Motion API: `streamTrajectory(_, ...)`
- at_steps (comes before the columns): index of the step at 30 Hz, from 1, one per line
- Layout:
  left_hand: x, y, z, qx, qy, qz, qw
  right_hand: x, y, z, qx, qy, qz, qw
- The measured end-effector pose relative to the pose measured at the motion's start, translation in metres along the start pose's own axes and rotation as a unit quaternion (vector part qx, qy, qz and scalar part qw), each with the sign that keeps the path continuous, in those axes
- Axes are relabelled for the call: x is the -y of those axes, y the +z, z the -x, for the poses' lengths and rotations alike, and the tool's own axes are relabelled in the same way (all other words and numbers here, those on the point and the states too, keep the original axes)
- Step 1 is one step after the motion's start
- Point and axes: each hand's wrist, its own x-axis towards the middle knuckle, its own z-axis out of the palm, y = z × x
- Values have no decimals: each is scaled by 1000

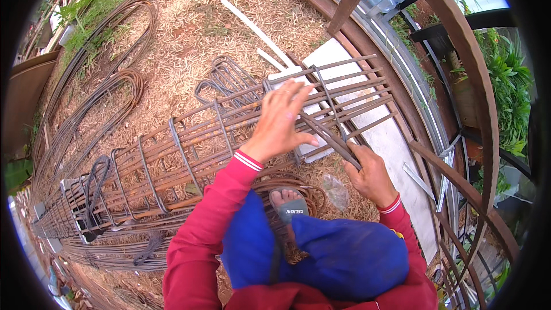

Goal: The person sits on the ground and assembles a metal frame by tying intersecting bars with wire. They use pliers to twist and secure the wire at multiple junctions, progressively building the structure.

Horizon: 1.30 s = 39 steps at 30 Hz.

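Note:
Below me lies a long cage of rusty rebar [201, 119], its bars ringed by dark square stirrups [178, 142]. My left hand [281, 116] hovers over the cage's right part, fingers spread, apparently holding nothing. My right hand [372, 173] is closed around the handles of long dark pincers [327, 135]. Their far end reaches in among the bars near a stirrup [328, 99], and their jaws are hard to make out. Bare bar ends [376, 89] stick out to the right past that last stirrup.
Loose bent stirrups [232, 74] lie behind the cage. Coiled rods [123, 89] spread at left on ground strewn with wood chips [189, 28]. At right are a pale board [384, 138] and a curved brown metal frame [482, 74]. My sandalled foot [288, 204] is beside the cage.

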Motion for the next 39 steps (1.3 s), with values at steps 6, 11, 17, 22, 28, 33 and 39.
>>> streamTrajectory(6,-19,19,-20,-86,12,102,991,45,-43,-89,-83,-104,-117,984)
streamTrajectory(11,-15,10,-52,-142,-139,146,969,69,39,-169,-168,-84,-316,930)
streamTrajectory(17,55,-24,-37,-95,-201,116,968,63,45,-254,-136,1,-473,871)
streamTrajectory(22,125,-13,-65,-140,-431,75,888,50,51,-315,-164,86,-486,854)
streamTrajectory(28,140,-9,-88,-144,-456,453,753,23,78,-341,-123,116,-510,843)
streamTrajectory(33,139,-9,-81,-179,-440,519,710,10,87,-345,-95,151,-547,818)
streamTrajectory(39,139,-5,-78,-204,-420,525,712,4,89,-347,-12,162,-592,789)
